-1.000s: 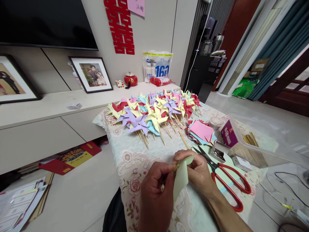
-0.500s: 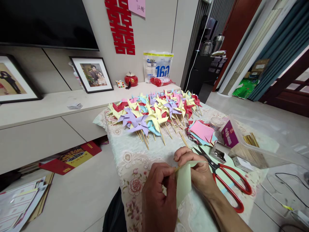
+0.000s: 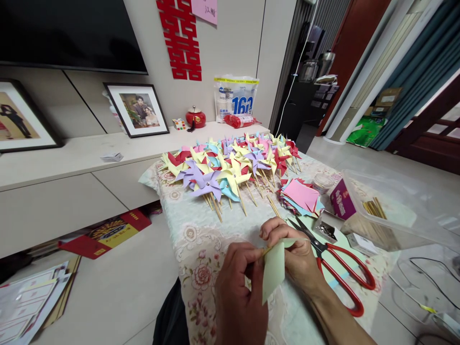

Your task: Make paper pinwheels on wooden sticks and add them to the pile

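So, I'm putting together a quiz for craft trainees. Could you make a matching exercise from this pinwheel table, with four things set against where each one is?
Things
1. pale green paper
2. scissors
3. pinwheels
4. wooden sticks

Places
A. lying on the tablecloth, just right of the right hand
B. heaped at the far end of the tablecloth
C. pinched between the left hand and the right hand
D. inside the clear tub

Pairs: 1-C, 2-A, 3-B, 4-D
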`<state>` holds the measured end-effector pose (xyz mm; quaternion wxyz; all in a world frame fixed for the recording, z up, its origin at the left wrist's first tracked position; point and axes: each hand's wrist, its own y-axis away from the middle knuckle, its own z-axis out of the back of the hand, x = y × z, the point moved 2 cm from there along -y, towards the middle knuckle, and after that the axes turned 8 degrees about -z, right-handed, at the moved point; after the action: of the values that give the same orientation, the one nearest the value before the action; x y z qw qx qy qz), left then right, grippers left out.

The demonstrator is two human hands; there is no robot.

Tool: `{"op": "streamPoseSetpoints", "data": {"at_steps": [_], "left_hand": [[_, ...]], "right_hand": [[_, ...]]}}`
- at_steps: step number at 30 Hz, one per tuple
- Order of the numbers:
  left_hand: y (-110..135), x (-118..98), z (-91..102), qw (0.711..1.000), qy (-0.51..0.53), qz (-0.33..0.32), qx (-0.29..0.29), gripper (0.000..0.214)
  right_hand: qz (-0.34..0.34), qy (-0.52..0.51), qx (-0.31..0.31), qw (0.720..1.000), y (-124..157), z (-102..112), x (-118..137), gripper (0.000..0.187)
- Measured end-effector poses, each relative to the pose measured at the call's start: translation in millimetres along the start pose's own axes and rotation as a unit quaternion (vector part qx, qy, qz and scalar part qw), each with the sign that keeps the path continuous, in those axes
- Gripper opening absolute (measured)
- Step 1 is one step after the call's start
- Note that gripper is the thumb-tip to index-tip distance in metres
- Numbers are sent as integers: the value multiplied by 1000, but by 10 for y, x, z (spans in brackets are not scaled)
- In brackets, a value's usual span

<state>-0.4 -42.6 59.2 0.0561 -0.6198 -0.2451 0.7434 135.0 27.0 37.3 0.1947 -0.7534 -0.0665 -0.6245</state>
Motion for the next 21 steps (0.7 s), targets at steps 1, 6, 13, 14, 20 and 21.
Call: {"op": "streamPoseSetpoints", "data": {"at_steps": [1, 6, 13, 14, 20, 21], "left_hand": [[-2, -6, -4, 1000, -1, 1, 0, 13], [-29, -6, -16, 1000, 11, 24, -16, 12], [-47, 254, -18, 956, 173, 236, 31, 11], [-48, 285, -26, 942, 207, 263, 39, 15], [-85, 340, -65, 928, 219, 302, -23, 25], [-97, 344, -70, 929, 217, 299, -34, 28]], "right_hand": [[0, 1, 0, 1000, 0, 1, 2, 2], [2, 25, -6, 1000, -30, 4, 2, 7], [-109, -3, -8, 994, -121, -14, -49, 23], [-133, -6, -5, 991, -125, -19, -55, 24], [-178, -10, 19, 984, -123, -40, -76, 27], [-178, -10, 23, 984, -125, -40, -77, 27]]}}
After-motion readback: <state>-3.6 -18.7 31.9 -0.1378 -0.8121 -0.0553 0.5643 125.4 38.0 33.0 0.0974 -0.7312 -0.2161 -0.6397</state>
